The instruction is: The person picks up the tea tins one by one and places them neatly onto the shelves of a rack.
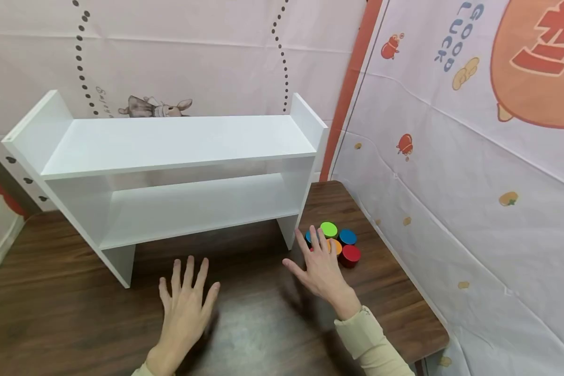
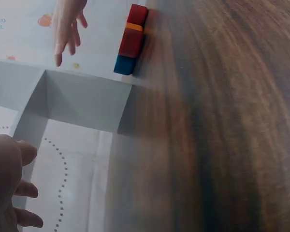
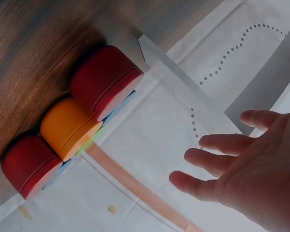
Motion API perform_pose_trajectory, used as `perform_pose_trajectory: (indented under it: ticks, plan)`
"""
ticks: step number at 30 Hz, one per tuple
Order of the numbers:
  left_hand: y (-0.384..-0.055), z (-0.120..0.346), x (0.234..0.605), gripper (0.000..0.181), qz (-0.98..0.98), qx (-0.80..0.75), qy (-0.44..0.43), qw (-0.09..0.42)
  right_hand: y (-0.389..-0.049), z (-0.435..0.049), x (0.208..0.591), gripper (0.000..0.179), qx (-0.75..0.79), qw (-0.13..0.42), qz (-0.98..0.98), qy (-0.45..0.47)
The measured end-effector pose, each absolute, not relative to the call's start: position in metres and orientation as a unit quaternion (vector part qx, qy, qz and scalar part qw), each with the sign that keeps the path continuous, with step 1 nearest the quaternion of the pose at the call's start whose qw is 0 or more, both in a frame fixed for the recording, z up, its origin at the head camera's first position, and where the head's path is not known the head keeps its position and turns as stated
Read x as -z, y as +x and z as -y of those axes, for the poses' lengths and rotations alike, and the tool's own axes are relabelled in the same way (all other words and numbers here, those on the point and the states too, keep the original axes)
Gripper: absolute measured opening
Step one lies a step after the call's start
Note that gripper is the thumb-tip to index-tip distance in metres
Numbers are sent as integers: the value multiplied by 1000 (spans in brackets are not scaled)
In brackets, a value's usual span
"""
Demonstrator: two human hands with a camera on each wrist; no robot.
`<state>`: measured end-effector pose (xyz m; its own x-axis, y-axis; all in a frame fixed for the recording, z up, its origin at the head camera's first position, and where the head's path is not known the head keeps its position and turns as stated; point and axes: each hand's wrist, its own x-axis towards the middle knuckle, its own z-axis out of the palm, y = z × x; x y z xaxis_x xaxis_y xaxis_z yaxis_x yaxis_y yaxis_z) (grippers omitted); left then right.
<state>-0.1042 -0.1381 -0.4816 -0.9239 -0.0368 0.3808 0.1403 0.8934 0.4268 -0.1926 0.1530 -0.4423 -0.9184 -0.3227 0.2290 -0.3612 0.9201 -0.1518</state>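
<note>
My left hand (image 1: 183,313) hovers over the table in front of the white shelf (image 1: 183,143), fingers spread and holding nothing. My right hand (image 1: 321,271) is also spread and holds nothing, near the shelf's right foot. In the head view it partly covers a cluster of round lidded containers. Among them are a green one (image 1: 329,229), a blue one (image 1: 348,237) and a red one (image 1: 351,255). The right wrist view shows an orange container (image 3: 70,128) between two red ones, with a gap between them and my fingers.
The two-tier shelf stands on a dark wooden table (image 1: 249,324), its raised side panels rising above the top board. Printed cloth walls (image 1: 432,209) close off the back and right. The table's rounded front-right corner lies beyond my right sleeve (image 1: 371,339).
</note>
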Motion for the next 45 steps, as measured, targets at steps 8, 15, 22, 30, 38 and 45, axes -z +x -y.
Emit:
perform_pose_trajectory:
  ticks: [8,15,22,30,38,45]
  plan:
    - [-118,149,417,47,855,252,-172,420,-199,-161,437,69,-144,132,962,191]
    - [-139,179,326,52,793,195,-186,547,-215,-183,430,52,-159,185,956,161]
    - [-155,204,294,59,823,155,-119,533,-221,-198,437,54,-131,120,979,96]
    - [-165,212,297,53,831,152,-101,526,-219,-200,459,51,-121,21,991,55]
    - [-166,211,297,46,825,160,-99,533,-221,-194,467,51,-117,-10,992,47]
    - [-166,212,298,42,813,169,-94,549,-226,-190,471,58,-141,-18,988,59]
